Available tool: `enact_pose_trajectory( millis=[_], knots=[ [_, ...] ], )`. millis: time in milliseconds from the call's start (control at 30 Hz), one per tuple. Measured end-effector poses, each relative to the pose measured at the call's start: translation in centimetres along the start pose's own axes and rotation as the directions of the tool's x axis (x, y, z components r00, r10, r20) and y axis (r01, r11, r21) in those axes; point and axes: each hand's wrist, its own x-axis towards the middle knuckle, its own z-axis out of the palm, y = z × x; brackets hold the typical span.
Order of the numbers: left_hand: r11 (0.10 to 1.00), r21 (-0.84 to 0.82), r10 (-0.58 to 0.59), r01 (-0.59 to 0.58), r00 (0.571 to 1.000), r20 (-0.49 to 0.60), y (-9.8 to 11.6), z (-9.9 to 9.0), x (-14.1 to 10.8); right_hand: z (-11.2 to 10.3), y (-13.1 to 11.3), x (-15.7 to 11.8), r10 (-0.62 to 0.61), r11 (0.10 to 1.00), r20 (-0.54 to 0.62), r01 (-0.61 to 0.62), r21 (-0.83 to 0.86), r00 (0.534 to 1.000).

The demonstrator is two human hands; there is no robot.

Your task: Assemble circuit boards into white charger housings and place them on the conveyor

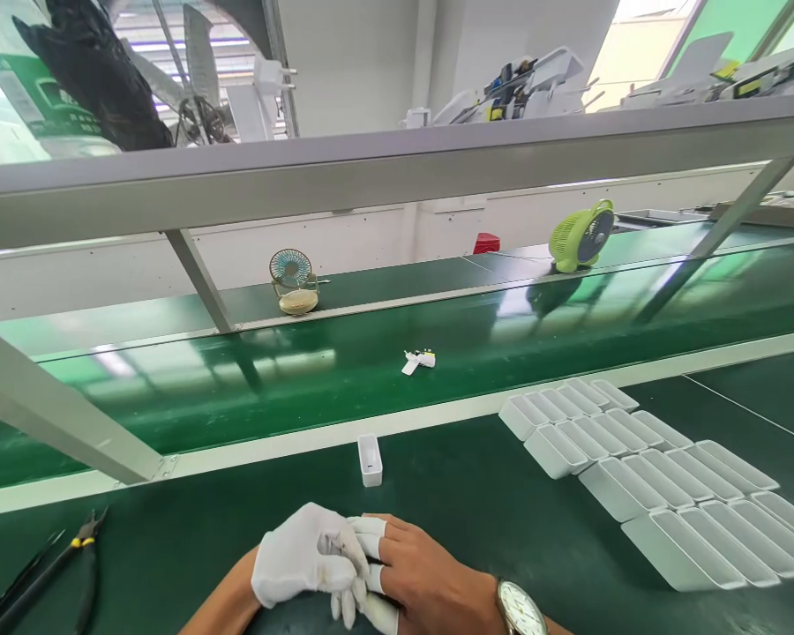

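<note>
Green conveyor belt (344,370), bright windows (701,35)

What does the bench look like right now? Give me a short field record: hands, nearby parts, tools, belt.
left hand: left hand in a white glove, clasped against the right
right hand: right hand bare, white finger cots, wristwatch
nearest part: single white plastic housing, apart from both hands
stock: rows of white housings at right
tool: pliers at left
belt: small white part on the green conveyor belt

Head camera looks forward and down, close over the green bench (172,547), conveyor belt (304,379) beyond.
</note>
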Motion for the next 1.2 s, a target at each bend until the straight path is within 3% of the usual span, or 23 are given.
enact_pose_trajectory(
  millis=[167,467,667,867,967,1033,1067,1133,1200],
  knots=[
    [0.999,-0.013,0.034,-0.034,0.999,0.004,-0.1,0.0,0.0,0.2,-0.1,-0.3,0.014,1.000,0.058,-0.015,0.005,0.998],
    [0.981,-0.175,0.097,-0.088,0.994,0.043,-0.8,-0.7,0.5,-0.3,0.2,0.1,0.003,0.999,0.067,-0.006,0.050,0.998],
    [0.980,-0.178,0.098,-0.084,0.993,0.072,-0.6,-1.0,0.4,-0.2,-0.3,0.0,0.047,0.998,0.064,-0.049,0.031,0.997],
    [0.973,-0.219,0.076,-0.076,0.997,-0.010,-0.4,-0.6,0.4,-0.4,-0.4,0.2,0.071,0.997,0.064,-0.072,0.025,0.995],
    [0.974,-0.195,0.092,-0.119,0.985,-0.144,-0.3,-0.8,0.6,-0.7,-0.5,0.4,0.051,0.997,0.044,-0.054,0.057,0.998],
    [0.974,-0.147,0.119,-0.170,0.945,-0.305,0.0,-1.5,1.0,-0.8,-0.5,0.4,0.060,0.996,0.016,-0.061,0.057,0.998],
    [0.975,-0.112,0.135,-0.195,0.905,-0.403,0.3,-2.0,1.3,-0.8,-0.5,0.4,0.066,0.996,0.007,-0.066,0.055,0.998],
    [0.980,0.005,0.163,-0.201,0.780,-0.604,1.3,-3.2,2.1,-0.8,-0.5,0.3,0.074,0.996,0.012,-0.074,0.055,0.997],
    [0.976,0.198,0.207,-0.086,0.638,-0.741,2.7,-4.6,3.3,-0.8,-0.6,0.3,0.083,0.995,0.037,-0.085,0.056,0.996]
  ],
)
